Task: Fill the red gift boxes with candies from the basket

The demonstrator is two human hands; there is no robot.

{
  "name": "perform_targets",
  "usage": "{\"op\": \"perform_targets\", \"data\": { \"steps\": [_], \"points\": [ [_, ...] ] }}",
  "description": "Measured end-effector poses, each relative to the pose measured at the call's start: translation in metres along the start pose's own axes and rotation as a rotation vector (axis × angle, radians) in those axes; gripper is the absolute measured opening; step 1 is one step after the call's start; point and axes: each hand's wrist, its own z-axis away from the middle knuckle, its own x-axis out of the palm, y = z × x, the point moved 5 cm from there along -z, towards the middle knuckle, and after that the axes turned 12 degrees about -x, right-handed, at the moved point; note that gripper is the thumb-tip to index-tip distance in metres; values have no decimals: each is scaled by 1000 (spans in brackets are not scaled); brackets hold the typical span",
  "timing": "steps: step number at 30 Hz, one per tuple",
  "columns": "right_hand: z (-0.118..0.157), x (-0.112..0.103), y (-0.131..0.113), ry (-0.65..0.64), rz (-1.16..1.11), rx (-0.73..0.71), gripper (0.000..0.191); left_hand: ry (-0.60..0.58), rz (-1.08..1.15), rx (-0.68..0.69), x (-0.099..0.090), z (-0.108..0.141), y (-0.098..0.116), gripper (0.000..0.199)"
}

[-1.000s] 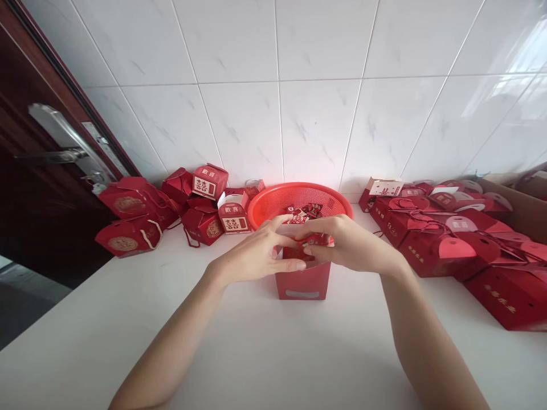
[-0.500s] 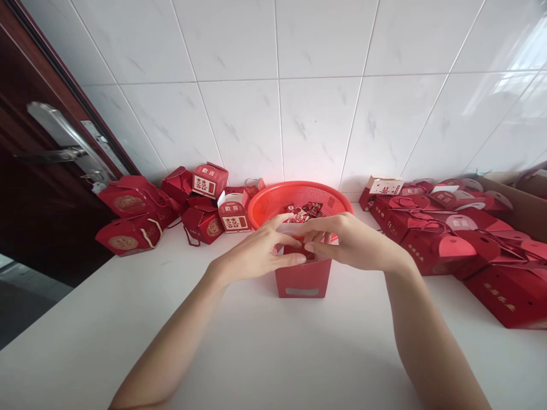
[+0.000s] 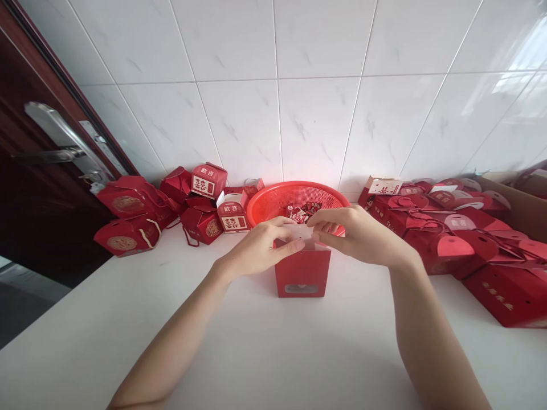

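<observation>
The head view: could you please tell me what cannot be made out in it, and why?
In the head view:
Inside bottom of the tall red paper box: hidden by its front wall.
Lower front of the round red plastic mesh basket: hidden by that box, the left hand and the right hand.
Most print on the small red-and-white packets: too small.
Far end of the brown cardboard box: cut off by the right edge.

Room over near tabletop (image 3: 299, 353) — basket (image 3: 273, 200) blocks way behind red box (image 3: 302, 270); left pile (image 3: 200, 220), right pile (image 3: 427, 242) flank.
</observation>
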Motion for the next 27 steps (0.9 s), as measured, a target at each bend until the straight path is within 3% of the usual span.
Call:
{"op": "perform_targets", "data": {
  "steps": [4,7,14,19,23,27],
  "points": [
    [4,-6,6,41,-4,67,13,-35,-80,-22,-3,2,-2,31],
    [5,-9,14,45,11,114,20,-22,-95,0,-5,2,-4,27],
    [8,-4,32,-82,75,197,40,94,-51,25,-6,-5,-10,52],
    [7,3,39,-206,7,216,27,158,8,77,-11,-5,-11,47],
    [2,-1,33,-75,-173,116,23,282,146,107,-22,-2,-11,48],
    [0,-3,29,36,-385,61,15,300,312,50,-26,-2,-14,56]
  ]
}}
